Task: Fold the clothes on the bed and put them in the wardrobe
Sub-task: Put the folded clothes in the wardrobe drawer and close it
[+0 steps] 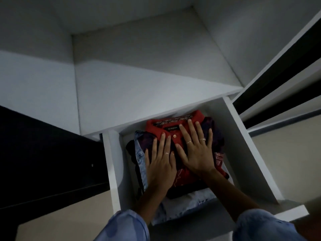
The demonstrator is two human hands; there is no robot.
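Now both hands lie flat, fingers straight and spread, on a folded red shirt [175, 126] atop a stack of clothes in an open white drawer [243, 153] of the wardrobe. Left hand [160, 164] presses the shirt's near left part; right hand [197, 148] presses beside its collar. Under the shirt lie dark garments, a blue one [140, 159] at the left, and a pale one [191, 202] at the near edge.
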